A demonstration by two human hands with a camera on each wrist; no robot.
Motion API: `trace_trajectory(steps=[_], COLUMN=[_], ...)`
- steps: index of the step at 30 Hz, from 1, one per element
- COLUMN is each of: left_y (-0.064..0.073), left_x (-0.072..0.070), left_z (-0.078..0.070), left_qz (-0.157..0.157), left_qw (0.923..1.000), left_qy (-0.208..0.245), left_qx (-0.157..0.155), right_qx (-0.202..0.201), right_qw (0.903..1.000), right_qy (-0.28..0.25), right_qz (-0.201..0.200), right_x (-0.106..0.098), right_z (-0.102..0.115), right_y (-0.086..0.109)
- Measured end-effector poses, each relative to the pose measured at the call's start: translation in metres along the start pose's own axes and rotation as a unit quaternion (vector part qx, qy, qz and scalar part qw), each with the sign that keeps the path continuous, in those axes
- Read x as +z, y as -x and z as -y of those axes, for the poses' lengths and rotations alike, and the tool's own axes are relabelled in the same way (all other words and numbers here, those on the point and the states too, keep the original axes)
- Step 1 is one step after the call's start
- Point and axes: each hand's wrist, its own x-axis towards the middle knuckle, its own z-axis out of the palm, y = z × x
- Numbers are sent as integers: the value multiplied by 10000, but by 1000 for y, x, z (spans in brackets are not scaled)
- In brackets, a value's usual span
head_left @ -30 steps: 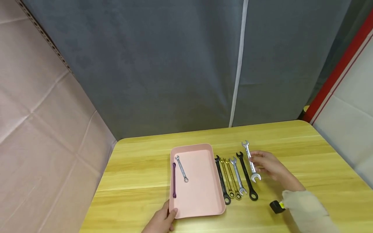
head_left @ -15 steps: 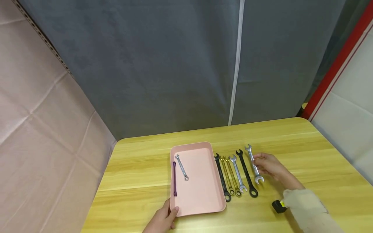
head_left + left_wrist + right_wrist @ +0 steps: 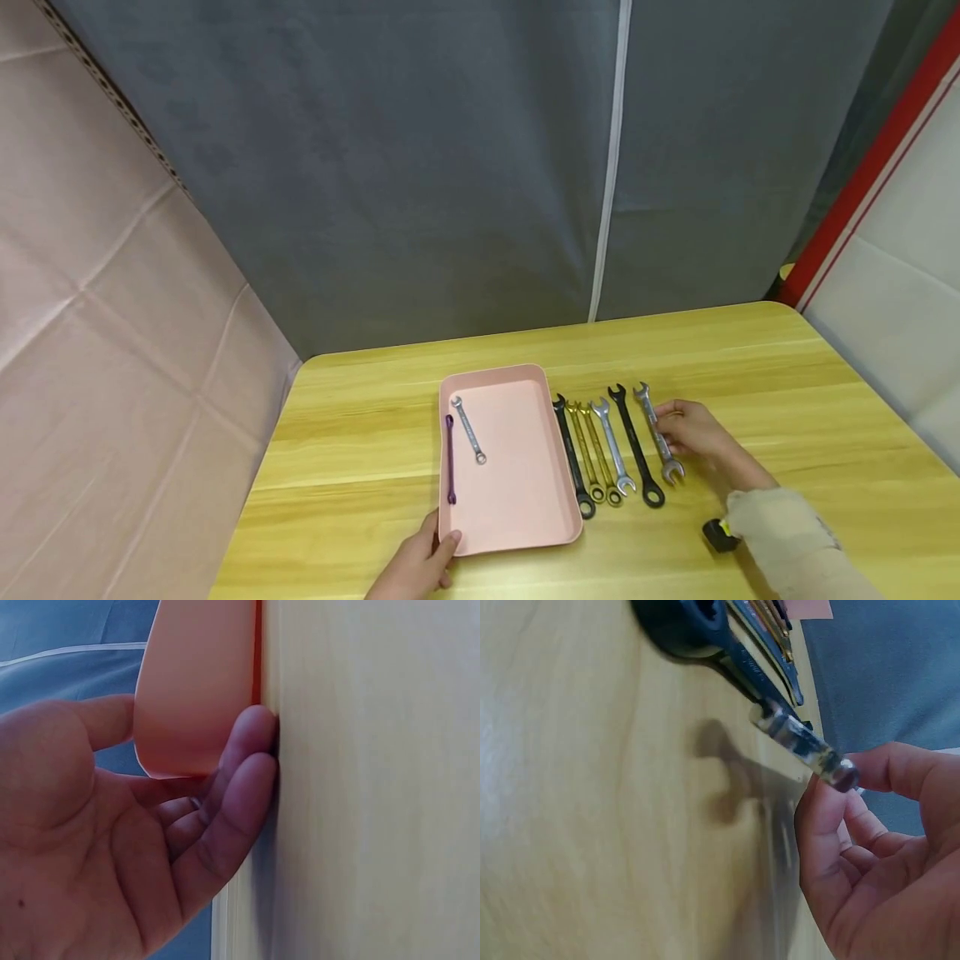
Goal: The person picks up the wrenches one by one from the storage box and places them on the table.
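In the head view my left hand (image 3: 416, 562) holds the pink tray (image 3: 517, 500) at its near left corner, thumb over the rim. The left wrist view shows the fingers curled along the outside of the tray wall (image 3: 195, 697). A purple wrench (image 3: 450, 458) and a small silver combination wrench (image 3: 469, 432) lie inside. My right hand (image 3: 696, 429) pinches a silver double open-end wrench (image 3: 665, 454) between thumb and fingers. Seen from the right wrist, that wrench (image 3: 806, 748) casts a shadow on the table, its near end close over the wood.
Left of the held wrench lies a row: a black ratchet wrench (image 3: 634, 442), a silver open-end wrench (image 3: 614, 446), two gold wrenches (image 3: 598, 450) and another black wrench (image 3: 573, 454) against the tray's side. A grey curtain (image 3: 420, 192) hangs behind the wooden table (image 3: 352, 425).
The right hand has brought the silver double open-end wrench toward me and slightly right, to beside the black ratchet wrench. The left hand keeps its hold on the tray corner.
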Motion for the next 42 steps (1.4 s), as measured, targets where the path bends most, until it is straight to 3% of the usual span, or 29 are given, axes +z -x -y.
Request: trace_trajectory(steps=[16,42], left_y=[-2,-3], left_x=[0,-1], left_z=[3,3], left_qz=[32,131], left_qw=[9996,9995], left_qy=[274,271], left_qx=[-53,-99], right_qx=[139,242], right_qw=[9998,9984], right_qy=[-6,111], right_qz=[-140,-506], right_x=[7,15], right_z=[-3,-1], right_y=[-4,-3])
